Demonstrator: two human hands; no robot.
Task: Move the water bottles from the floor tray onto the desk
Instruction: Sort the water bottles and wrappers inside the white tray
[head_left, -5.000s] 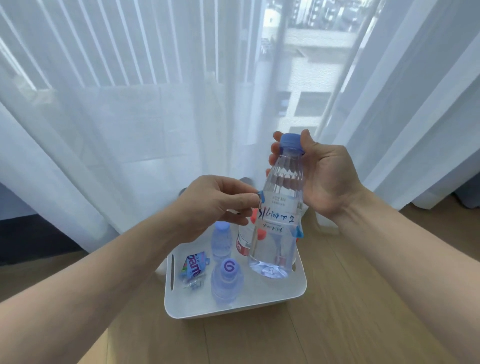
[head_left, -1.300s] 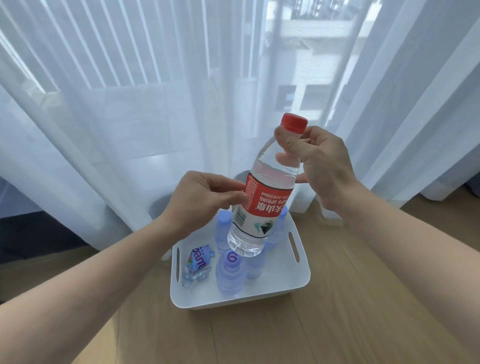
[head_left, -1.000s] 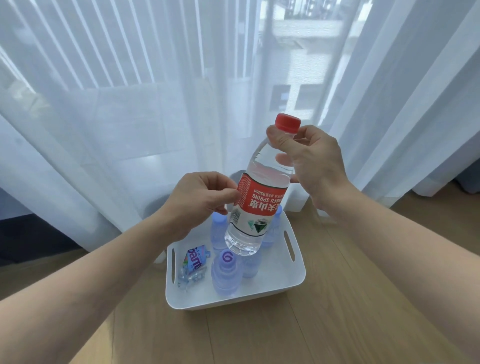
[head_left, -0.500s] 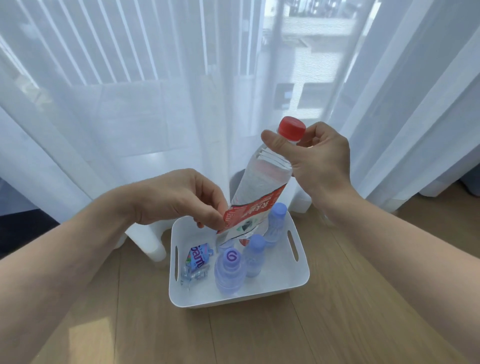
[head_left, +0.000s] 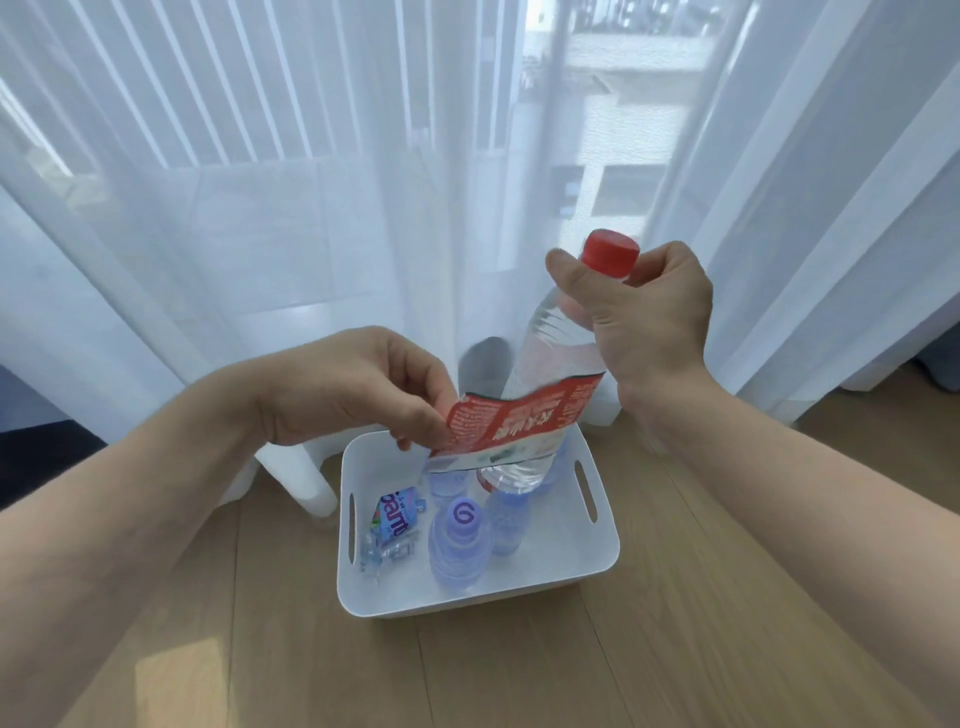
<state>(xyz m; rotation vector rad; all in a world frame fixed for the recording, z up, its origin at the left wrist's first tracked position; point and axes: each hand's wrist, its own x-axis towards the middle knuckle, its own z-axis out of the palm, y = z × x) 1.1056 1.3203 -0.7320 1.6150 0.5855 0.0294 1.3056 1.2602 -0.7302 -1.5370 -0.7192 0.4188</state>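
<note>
My right hand (head_left: 644, 317) grips the neck of a clear water bottle (head_left: 545, 353) with a red cap (head_left: 609, 257), held tilted above the white floor tray (head_left: 597, 566). My left hand (head_left: 353, 389) pinches the end of the bottle's red label (head_left: 519, 421), which is peeled off to the left and hangs from the bottle's body. In the tray stand several small bottles with pale blue caps; the nearest one (head_left: 460, 540) has a purple logo on its cap. A crumpled blue label (head_left: 395, 519) lies at the tray's left side.
The tray sits on a wooden floor (head_left: 519, 670) in front of sheer white curtains (head_left: 260, 208) covering a window. A white leg or post (head_left: 306, 478) stands just left of the tray. No desk is in view.
Five seconds ago my right hand held a blue-capped bottle; now it holds the red-capped one. My left hand has pulled the red label away from the bottle, leftward.
</note>
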